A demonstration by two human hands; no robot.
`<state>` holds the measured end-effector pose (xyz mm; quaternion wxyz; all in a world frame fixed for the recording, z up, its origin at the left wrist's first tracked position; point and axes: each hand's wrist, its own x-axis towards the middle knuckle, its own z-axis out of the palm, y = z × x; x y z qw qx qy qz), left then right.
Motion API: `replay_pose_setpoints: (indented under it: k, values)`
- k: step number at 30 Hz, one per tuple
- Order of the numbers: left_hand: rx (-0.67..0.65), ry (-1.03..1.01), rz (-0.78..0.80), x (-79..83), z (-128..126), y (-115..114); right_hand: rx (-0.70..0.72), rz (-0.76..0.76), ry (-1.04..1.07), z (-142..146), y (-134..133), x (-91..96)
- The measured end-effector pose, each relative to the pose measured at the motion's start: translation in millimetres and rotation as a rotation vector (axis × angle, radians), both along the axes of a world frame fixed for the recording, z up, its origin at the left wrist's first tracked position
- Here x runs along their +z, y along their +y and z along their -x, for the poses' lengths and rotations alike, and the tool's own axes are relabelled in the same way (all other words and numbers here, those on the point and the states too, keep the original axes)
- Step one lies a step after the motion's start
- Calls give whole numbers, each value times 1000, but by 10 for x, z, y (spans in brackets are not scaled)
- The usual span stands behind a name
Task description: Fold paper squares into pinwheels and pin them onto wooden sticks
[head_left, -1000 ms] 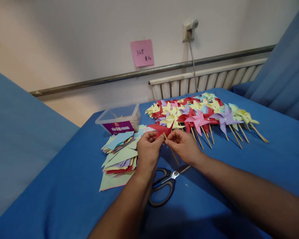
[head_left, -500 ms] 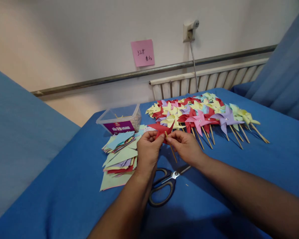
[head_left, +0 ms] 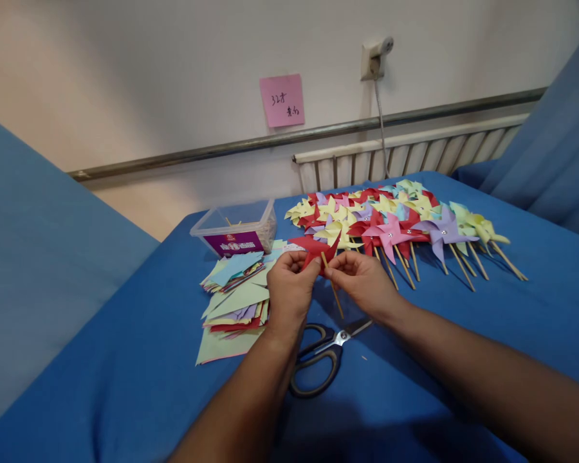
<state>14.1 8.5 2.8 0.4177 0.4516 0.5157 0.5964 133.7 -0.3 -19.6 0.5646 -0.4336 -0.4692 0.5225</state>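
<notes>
Between my hands is a red paper pinwheel (head_left: 321, 247) with a thin wooden stick (head_left: 337, 298) against its back, slanting down to the right. My left hand (head_left: 292, 283) is closed on the pinwheel's left side, its thumb pressed near the middle. Fingers of my right hand (head_left: 364, 280) pinch at the centre beside the top of the stick; my fingers hide how stick and paper meet. Black-handled scissors (head_left: 335, 347) lie partly spread on the blue cloth below my hands. To the left of my left hand are stacked coloured paper sheets (head_left: 236, 302).
Several finished pinwheels (head_left: 390, 233) in mixed colours lie in rows at the back right, sticks toward me. A clear plastic box (head_left: 270, 225) with a purple label (head_left: 231, 244) holds thin sticks. Behind the table are a radiator (head_left: 415, 151) and a metal rail (head_left: 318, 134).
The view has shifted slightly, so the surroundings sit a little farther right. Both hands keep the same hold on the red pinwheel and its stick.
</notes>
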Motion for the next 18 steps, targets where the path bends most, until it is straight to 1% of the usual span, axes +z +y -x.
replay_pose_setpoints:
  k: [7, 18]
  values:
    - [28, 99, -40, 26, -2, -35, 32, 80, 18, -24, -13, 44]
    - [44, 126, -65, 64, -10, -44, 108, 85, 55, -9, -2, -2]
